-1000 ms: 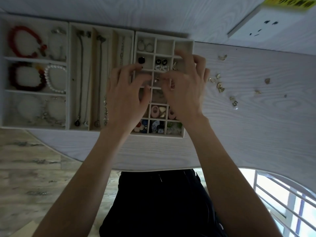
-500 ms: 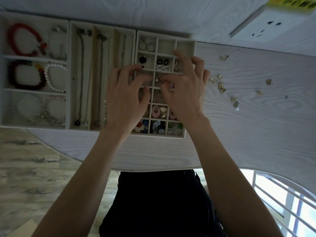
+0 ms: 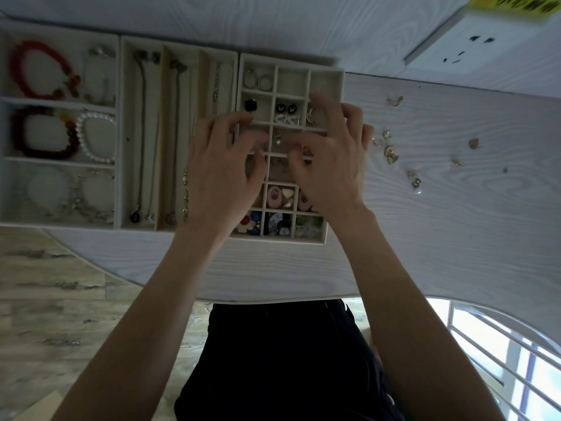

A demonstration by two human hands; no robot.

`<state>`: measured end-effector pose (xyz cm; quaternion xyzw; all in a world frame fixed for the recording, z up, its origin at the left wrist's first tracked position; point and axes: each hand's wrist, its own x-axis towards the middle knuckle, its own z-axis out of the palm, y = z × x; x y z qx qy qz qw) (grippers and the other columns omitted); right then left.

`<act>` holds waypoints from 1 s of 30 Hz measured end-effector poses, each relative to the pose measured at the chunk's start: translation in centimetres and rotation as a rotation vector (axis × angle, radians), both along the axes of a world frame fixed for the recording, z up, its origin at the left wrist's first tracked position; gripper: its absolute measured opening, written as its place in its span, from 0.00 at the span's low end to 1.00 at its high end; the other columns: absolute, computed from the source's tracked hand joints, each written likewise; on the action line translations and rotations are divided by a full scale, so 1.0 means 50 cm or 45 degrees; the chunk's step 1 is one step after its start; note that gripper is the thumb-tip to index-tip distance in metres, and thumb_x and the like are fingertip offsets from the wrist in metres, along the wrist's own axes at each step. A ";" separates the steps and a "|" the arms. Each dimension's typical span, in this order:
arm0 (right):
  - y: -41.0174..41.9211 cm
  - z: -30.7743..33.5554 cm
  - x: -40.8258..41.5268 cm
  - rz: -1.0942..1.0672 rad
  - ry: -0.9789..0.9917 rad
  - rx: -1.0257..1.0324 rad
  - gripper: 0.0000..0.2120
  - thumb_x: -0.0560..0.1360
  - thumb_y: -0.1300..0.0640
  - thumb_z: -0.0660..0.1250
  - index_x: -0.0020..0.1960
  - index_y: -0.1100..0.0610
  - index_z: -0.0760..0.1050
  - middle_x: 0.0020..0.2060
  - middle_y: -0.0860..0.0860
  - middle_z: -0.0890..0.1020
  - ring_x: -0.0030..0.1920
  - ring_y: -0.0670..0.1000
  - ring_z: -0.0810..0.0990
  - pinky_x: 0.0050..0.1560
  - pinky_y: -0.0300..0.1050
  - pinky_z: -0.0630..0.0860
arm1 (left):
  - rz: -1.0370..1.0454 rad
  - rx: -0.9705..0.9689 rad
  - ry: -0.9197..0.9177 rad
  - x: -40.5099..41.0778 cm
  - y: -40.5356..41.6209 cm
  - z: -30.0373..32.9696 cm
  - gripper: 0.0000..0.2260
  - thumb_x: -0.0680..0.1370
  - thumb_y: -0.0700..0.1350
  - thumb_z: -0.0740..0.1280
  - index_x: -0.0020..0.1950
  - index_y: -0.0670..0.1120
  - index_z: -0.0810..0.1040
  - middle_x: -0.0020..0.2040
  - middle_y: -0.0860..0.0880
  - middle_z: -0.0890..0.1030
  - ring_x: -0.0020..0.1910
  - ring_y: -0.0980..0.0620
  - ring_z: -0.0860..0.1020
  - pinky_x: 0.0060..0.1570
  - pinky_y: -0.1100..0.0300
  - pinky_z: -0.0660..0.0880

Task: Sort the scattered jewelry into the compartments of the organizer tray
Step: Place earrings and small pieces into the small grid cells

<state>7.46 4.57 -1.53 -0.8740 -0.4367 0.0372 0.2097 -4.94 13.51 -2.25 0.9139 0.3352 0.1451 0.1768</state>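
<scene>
Both your hands are low over the cream gridded earring tray (image 3: 334, 75), so you look to be mid-placement: settling a small piece into a middle cell. Your left hand (image 3: 221, 174) has its fingers (image 3: 233, 121) curled over the tray's 9 o'clock edge, thumb near the central divider; whether it pinches anything cannot be told. Your right hand (image 3: 331, 168) arches over the 3 o'clock column, fingers bent, thumb and forefinger drawn close together at the centre cell, yet any piece between them is hidden.

In that cell, between the two thumbs, lies a tiny gold earring (image 3: 277, 138), pale and glinting, too small to read in shape. Neighbouring cells hold silver hoops (image 3: 258, 81), a black faceted stud (image 3: 250, 105) and pink oval pieces (image 3: 275, 196).

Next, you will likely need to lift clear and reach toward 3 o'clock, where the scattered small gold earrings (image 3: 390, 153) lie loose on the white wood-grain counter (image 3: 455, 238), well apart from the tray. They are light and fiddly; a fingertip pinch suits them.
</scene>
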 end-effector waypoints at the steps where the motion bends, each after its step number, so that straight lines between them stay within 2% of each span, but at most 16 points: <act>1: 0.000 -0.002 -0.001 0.000 -0.001 0.000 0.09 0.69 0.54 0.65 0.38 0.48 0.84 0.62 0.50 0.76 0.59 0.53 0.66 0.52 0.50 0.65 | -0.004 0.002 0.004 0.000 0.000 0.000 0.10 0.76 0.46 0.62 0.52 0.46 0.80 0.59 0.46 0.77 0.60 0.44 0.72 0.58 0.65 0.60; 5: -0.001 -0.006 -0.005 0.000 -0.002 -0.012 0.08 0.69 0.54 0.65 0.41 0.47 0.84 0.62 0.49 0.76 0.59 0.52 0.66 0.52 0.49 0.65 | -0.012 -0.002 -0.001 0.000 -0.004 -0.001 0.09 0.76 0.45 0.63 0.53 0.46 0.80 0.58 0.46 0.78 0.59 0.44 0.73 0.59 0.64 0.62; 7: -0.010 0.001 -0.011 -0.040 -0.005 0.072 0.08 0.71 0.54 0.65 0.43 0.49 0.84 0.59 0.50 0.78 0.57 0.54 0.70 0.51 0.48 0.65 | -0.039 -0.008 -0.035 0.001 -0.011 -0.001 0.10 0.76 0.45 0.65 0.55 0.45 0.80 0.57 0.45 0.78 0.58 0.44 0.73 0.59 0.59 0.67; 10: -0.064 0.028 -0.014 -0.174 0.020 0.277 0.07 0.72 0.59 0.65 0.46 0.55 0.82 0.48 0.51 0.82 0.48 0.53 0.77 0.48 0.46 0.69 | -0.149 -0.032 -0.027 0.008 -0.035 0.009 0.14 0.77 0.50 0.65 0.59 0.44 0.78 0.56 0.45 0.78 0.57 0.44 0.74 0.58 0.53 0.69; 13: -0.168 0.033 0.008 -0.319 0.089 0.248 0.07 0.73 0.63 0.67 0.49 0.58 0.80 0.39 0.50 0.82 0.39 0.50 0.78 0.45 0.40 0.69 | -0.284 -0.044 0.033 0.025 -0.070 0.018 0.19 0.76 0.55 0.63 0.62 0.45 0.77 0.58 0.46 0.78 0.58 0.44 0.73 0.58 0.49 0.69; 16: -0.258 0.019 0.049 -0.553 0.110 0.102 0.06 0.72 0.60 0.68 0.49 0.57 0.79 0.41 0.52 0.80 0.40 0.53 0.77 0.44 0.37 0.65 | -0.366 -0.037 0.141 0.036 -0.095 0.011 0.23 0.75 0.58 0.61 0.65 0.46 0.75 0.61 0.46 0.77 0.61 0.43 0.72 0.61 0.48 0.66; 21: -0.289 -0.021 0.097 -0.722 0.223 -0.037 0.12 0.73 0.55 0.68 0.55 0.58 0.77 0.48 0.57 0.79 0.48 0.59 0.77 0.45 0.44 0.68 | -0.348 0.021 0.212 0.031 -0.102 -0.003 0.23 0.75 0.59 0.61 0.66 0.48 0.74 0.63 0.47 0.75 0.61 0.42 0.71 0.60 0.48 0.65; 26: -0.265 -0.023 0.095 -0.760 0.168 -0.119 0.09 0.75 0.60 0.65 0.54 0.58 0.78 0.47 0.59 0.79 0.49 0.61 0.76 0.45 0.48 0.67 | -0.273 -0.070 0.107 0.032 -0.100 0.004 0.19 0.77 0.55 0.62 0.64 0.48 0.76 0.62 0.48 0.77 0.61 0.44 0.71 0.60 0.49 0.65; 30: -0.268 -0.018 0.073 -0.797 0.165 -0.081 0.07 0.75 0.61 0.64 0.51 0.60 0.78 0.43 0.59 0.79 0.44 0.61 0.77 0.42 0.45 0.67 | -0.112 -0.117 -0.006 0.022 -0.080 0.014 0.15 0.77 0.48 0.63 0.62 0.47 0.77 0.59 0.47 0.77 0.61 0.44 0.71 0.62 0.51 0.66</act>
